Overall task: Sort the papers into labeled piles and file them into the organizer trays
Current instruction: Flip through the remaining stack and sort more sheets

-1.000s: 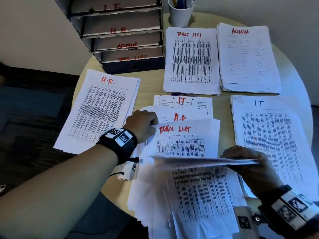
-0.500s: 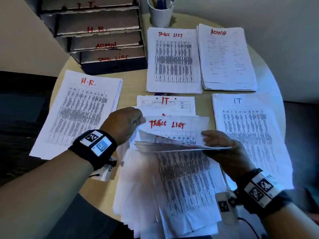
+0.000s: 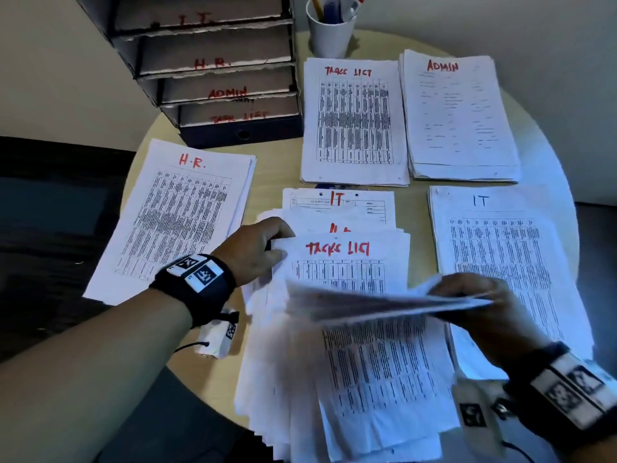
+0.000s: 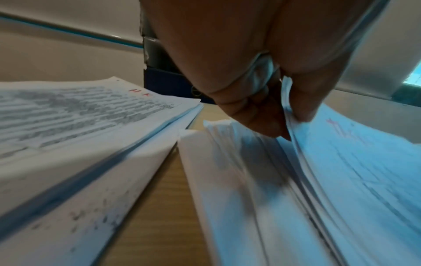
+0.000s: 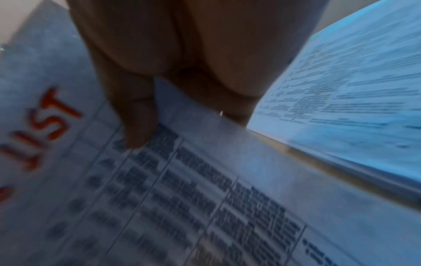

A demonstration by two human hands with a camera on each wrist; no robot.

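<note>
An unsorted pile [image 3: 374, 379] lies fanned at the table's near middle, and its top sheet [image 3: 337, 262] is marked "TASKS LIST" in red. My left hand [image 3: 263, 248] pinches that sheet's top-left corner; in the left wrist view the fingers [image 4: 296, 108] clamp thin paper edges. My right hand [image 3: 467, 295] holds a lifted sheet [image 3: 384, 304], blurred and nearly edge-on above the pile. In the right wrist view this sheet [image 5: 182, 189] reads "LIST", with the thumb [image 5: 134, 126] on it. Sorted piles lie around: H.R. [image 3: 187, 208], TASKS LIST [image 3: 354, 121], ADMIN [image 3: 457, 115], IT [image 3: 494, 262].
The tiered organizer [image 3: 213, 61] stands at the back left, its trays marked I.T., H.R., ADMIN and TASK LIST. A white cup [image 3: 330, 35] of pens sits behind the TASKS LIST pile. The round wooden table [image 3: 273, 168] shows between the piles, and its edge curves close on the right.
My left hand has moved from resting on the pile to pinching the top sheet's corner. The right hand still holds the lifted sheet, which has shifted a little over the pile.
</note>
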